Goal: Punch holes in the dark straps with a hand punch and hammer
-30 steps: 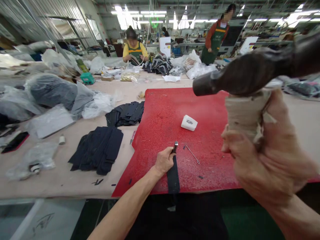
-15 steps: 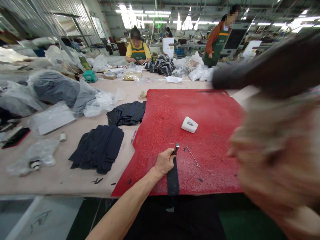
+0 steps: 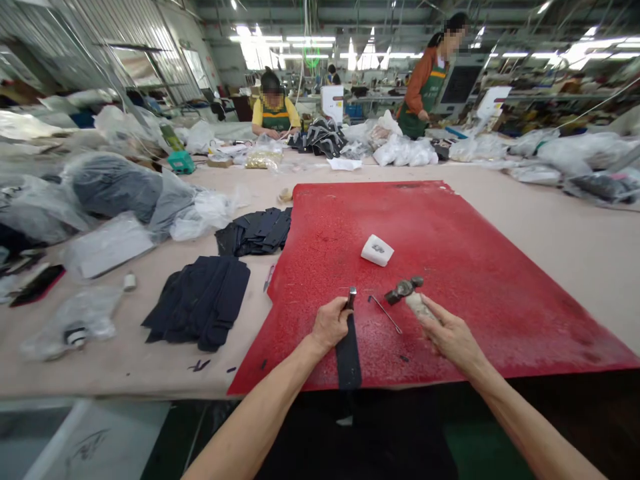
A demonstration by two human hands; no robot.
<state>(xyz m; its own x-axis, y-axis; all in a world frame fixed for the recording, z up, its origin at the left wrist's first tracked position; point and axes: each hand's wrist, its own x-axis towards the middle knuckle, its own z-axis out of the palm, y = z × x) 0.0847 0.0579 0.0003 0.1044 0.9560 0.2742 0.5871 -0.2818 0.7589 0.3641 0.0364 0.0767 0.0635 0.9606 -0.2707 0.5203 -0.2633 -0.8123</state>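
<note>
My left hand [image 3: 331, 323] is closed around a metal punch [image 3: 352, 297], its shiny top end sticking up above the fingers. Beneath the punch lies a dark strip [image 3: 349, 357], flat on the red mat [image 3: 500, 267] and reaching its front edge. A ball-peen hammer [image 3: 404, 289] with a pale wrapped handle is gripped in my right hand [image 3: 450, 333], its head held to the right of the punch. Between the two hands a thin metal rod with a looped end [image 3: 387, 316] rests on the mat. Behind them sits a small white block [image 3: 377, 251] with a grey mark on top.
Two piles of dark pieces, a nearer pile [image 3: 200, 300] and a farther pile [image 3: 255, 231], lie left of the mat. Plastic-wrapped bundles [image 3: 115, 183] cover the table's far left. Across the table one person [image 3: 275, 113] sits and another person [image 3: 425, 87] stands.
My right hand, raised and blurred close to the camera with the hammer, has come down to just above the mat. My left hand keeps its place on the punch.
</note>
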